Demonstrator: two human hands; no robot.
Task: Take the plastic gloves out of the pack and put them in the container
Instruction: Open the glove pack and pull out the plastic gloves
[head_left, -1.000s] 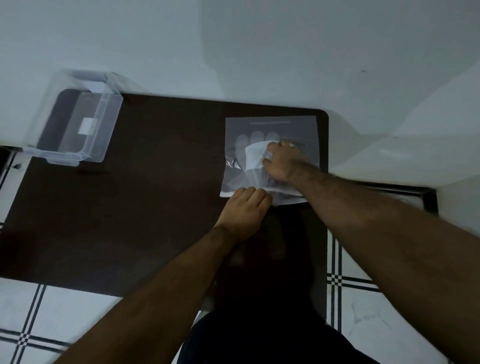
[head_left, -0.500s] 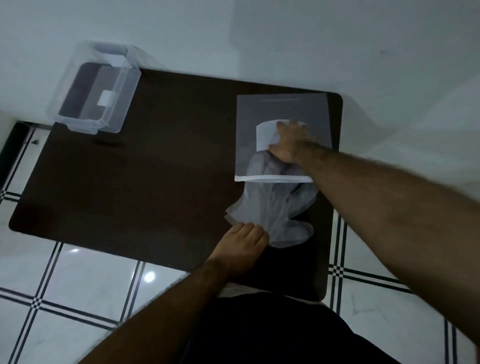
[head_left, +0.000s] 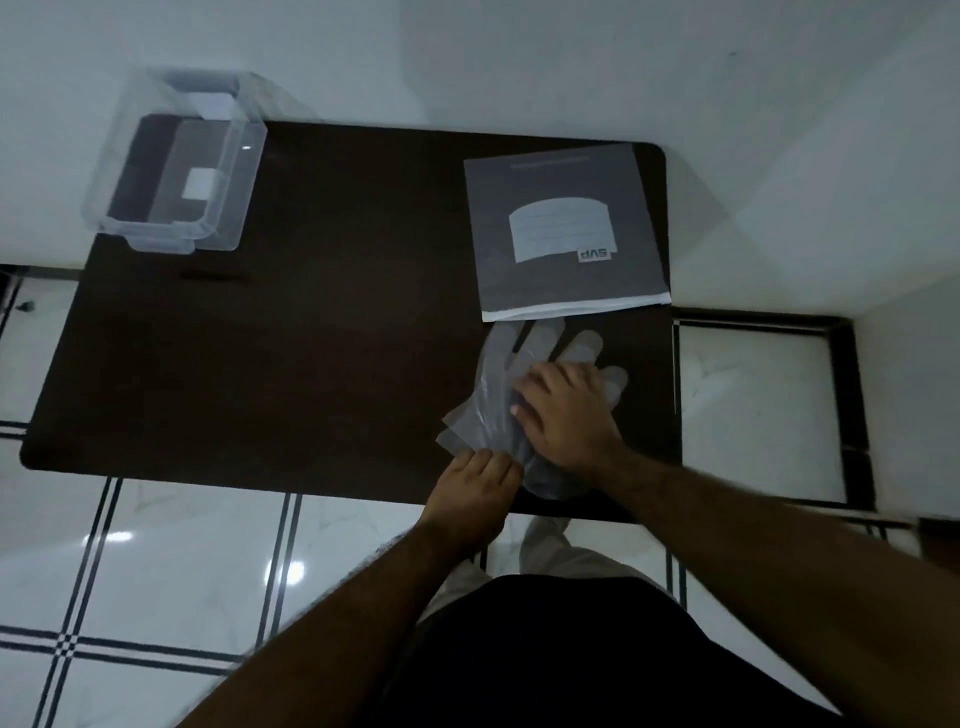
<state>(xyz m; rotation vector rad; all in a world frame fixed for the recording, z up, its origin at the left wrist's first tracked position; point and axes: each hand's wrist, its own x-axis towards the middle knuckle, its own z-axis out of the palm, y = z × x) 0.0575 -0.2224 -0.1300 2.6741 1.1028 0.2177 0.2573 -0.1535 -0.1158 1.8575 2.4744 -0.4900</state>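
A stack of clear plastic gloves (head_left: 493, 410) lies flat on the dark table (head_left: 291, 353), fully outside the pack, fingers pointing away from me. The flat grey pack (head_left: 563, 234) with a white label lies just beyond them at the table's back right. My right hand (head_left: 563, 410) rests palm-down on the gloves, fingers spread. My left hand (head_left: 475, 491) pinches the gloves' near cuff edge at the table's front edge. The clear plastic container (head_left: 176, 171) stands open at the back left corner, with only a white label showing inside.
The table stands against a pale wall. White floor tiles with dark lines lie in front and to the right of the table. My dark-clothed body is close to the table's front edge.
The gloves have slid fully out of the pack towards me. My right hand left the pack and came down onto the gloves. My left hand kept hold of the cuff edge.
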